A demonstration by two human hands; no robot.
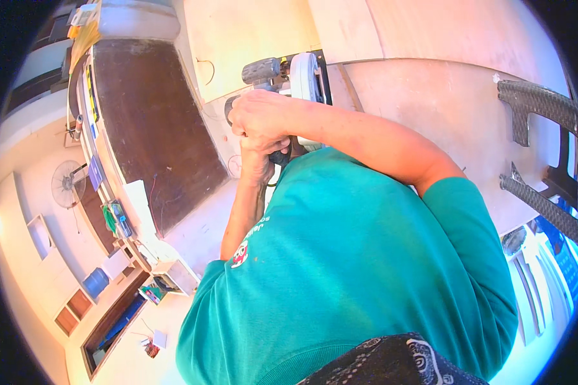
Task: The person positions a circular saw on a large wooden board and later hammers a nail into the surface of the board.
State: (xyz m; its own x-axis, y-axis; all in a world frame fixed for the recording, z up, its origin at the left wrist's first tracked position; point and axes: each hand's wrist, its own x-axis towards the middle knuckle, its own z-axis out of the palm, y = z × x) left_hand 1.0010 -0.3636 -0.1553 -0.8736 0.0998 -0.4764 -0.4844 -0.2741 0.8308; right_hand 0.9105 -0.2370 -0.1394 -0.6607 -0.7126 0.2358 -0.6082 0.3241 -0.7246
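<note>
A circular saw (pixel 304 76) with a pale blade guard and a dark motor housing rests on a plywood sheet (pixel 424 90). My right arm reaches across my chest from the right. At its end, my right hand (pixel 260 119) is closed on the saw, near a dark rounded part at its left side. Just below, my left hand (pixel 263 160) is closed round the saw's black rear handle (pixel 278 156), partly hidden by my right hand and wrist. The saw's blade and its contact with the sheet cannot be seen.
A dark brown panel (pixel 151 128) lies to the left. Black textured brackets or legs (pixel 539 106) stand at the right edge. Farther left are a wall fan (pixel 69 184), a small open box (pixel 175 276) and a blue water container (pixel 96 282).
</note>
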